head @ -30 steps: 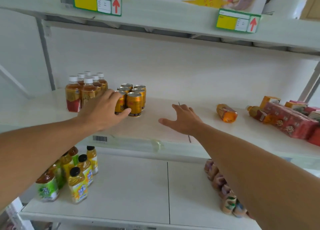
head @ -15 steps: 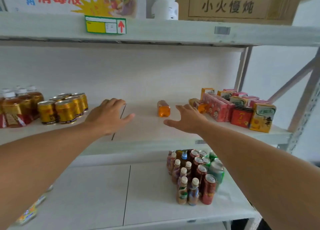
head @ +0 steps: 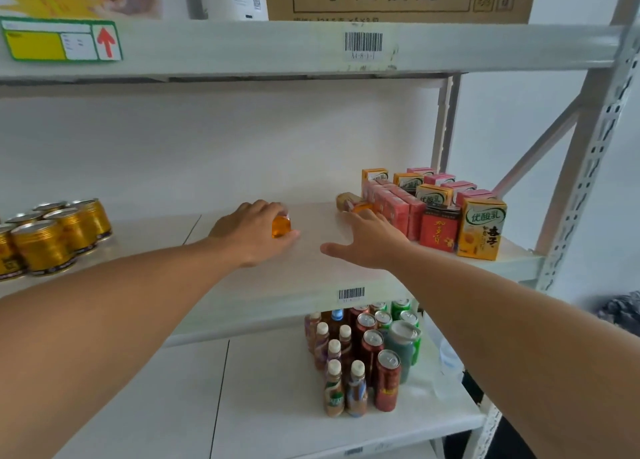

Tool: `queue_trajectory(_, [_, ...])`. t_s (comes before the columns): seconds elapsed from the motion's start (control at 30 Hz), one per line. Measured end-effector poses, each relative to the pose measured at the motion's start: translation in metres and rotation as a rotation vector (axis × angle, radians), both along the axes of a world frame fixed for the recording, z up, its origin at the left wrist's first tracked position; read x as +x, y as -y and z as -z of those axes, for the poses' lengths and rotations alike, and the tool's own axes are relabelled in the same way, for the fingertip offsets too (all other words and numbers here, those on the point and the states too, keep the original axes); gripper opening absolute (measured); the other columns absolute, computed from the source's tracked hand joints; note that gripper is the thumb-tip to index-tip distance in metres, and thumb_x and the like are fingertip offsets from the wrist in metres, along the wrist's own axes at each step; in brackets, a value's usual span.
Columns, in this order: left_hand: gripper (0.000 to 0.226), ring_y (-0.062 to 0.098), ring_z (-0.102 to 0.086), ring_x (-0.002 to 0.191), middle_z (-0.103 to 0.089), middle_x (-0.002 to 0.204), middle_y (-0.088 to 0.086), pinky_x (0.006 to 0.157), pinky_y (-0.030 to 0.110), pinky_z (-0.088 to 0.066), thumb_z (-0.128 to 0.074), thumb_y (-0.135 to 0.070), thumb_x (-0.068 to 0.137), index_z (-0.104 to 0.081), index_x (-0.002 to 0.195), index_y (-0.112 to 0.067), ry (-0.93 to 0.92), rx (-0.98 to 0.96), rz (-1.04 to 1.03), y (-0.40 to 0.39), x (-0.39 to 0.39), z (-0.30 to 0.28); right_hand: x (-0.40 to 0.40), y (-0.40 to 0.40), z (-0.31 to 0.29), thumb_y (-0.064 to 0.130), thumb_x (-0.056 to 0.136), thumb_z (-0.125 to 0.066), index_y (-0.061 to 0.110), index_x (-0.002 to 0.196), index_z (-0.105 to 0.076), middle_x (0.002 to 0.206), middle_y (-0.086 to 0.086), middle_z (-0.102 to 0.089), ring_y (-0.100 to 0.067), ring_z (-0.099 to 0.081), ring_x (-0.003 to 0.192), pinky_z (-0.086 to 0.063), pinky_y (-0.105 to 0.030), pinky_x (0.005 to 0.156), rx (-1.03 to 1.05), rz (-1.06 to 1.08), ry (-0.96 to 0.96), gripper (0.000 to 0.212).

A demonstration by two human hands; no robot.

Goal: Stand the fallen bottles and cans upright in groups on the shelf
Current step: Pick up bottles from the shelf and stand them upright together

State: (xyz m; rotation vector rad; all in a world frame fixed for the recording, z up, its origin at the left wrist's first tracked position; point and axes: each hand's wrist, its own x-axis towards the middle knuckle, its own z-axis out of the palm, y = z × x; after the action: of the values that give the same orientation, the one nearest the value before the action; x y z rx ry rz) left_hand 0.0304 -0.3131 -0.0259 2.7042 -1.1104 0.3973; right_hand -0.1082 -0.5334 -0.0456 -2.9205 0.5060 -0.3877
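An orange bottle (head: 281,226) lies on its side in the middle of the white shelf (head: 311,271). My left hand (head: 251,231) is curled over it and grips it. A second fallen bottle (head: 351,203) lies further right, against the drink cartons. My right hand (head: 369,238) is spread flat with fingers apart, its fingertips at that second bottle, holding nothing. Gold cans (head: 52,233) stand upright in a group at the shelf's left end.
Red, pink and yellow drink cartons (head: 440,209) crowd the shelf's right end. On the lower shelf stands a cluster of bottles and cans (head: 363,354). An upper shelf board (head: 311,50) overhangs, carrying a cardboard box. Metal uprights (head: 588,153) bound the right side.
The view swung right, away from the can group. My left hand moved right from the cans and closed over the fallen orange bottle; my right hand reached toward the second fallen bottle.
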Motion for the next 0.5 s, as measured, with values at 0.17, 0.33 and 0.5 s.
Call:
queue_trajectory(0.17, [0.059,0.017,-0.05,0.128,-0.055,0.137,-0.016,0.09,0.044,-0.049,-0.038,-0.088,0.083,-0.052,0.12,-0.044,-0.022,0.009,0.037,0.016,0.03,0.003,0.025,0.009,-0.008,0.092,0.079,-0.053,0.029,0.165,-0.027,0.171,-0.001,-0.029,-0.034,-0.03,0.156,-0.038,-0.058,0.118,-0.023,0.043,0.015,0.109])
queue_trajectory(0.33, [0.059,0.015,-0.048,0.13,-0.052,0.139,-0.02,0.089,0.042,-0.048,-0.038,-0.085,0.082,-0.051,0.122,-0.044,-0.069,-0.022,0.092,0.027,0.065,0.002,0.055,0.017,-0.026,0.087,0.082,-0.054,0.032,0.137,-0.054,0.147,-0.006,-0.05,-0.034,-0.043,0.143,-0.046,-0.052,0.107,-0.126,0.076,-0.024,0.077])
queue_trajectory(0.5, [0.078,0.018,-0.044,0.14,-0.044,0.153,-0.018,0.103,0.047,-0.048,-0.043,-0.083,0.082,-0.049,0.147,-0.041,-0.171,-0.01,0.057,0.045,0.084,0.01,0.089,0.027,-0.034,0.086,0.084,-0.047,0.026,0.126,-0.06,0.137,-0.007,-0.061,-0.035,-0.05,0.137,-0.041,-0.049,0.111,-0.203,0.113,-0.052,0.074])
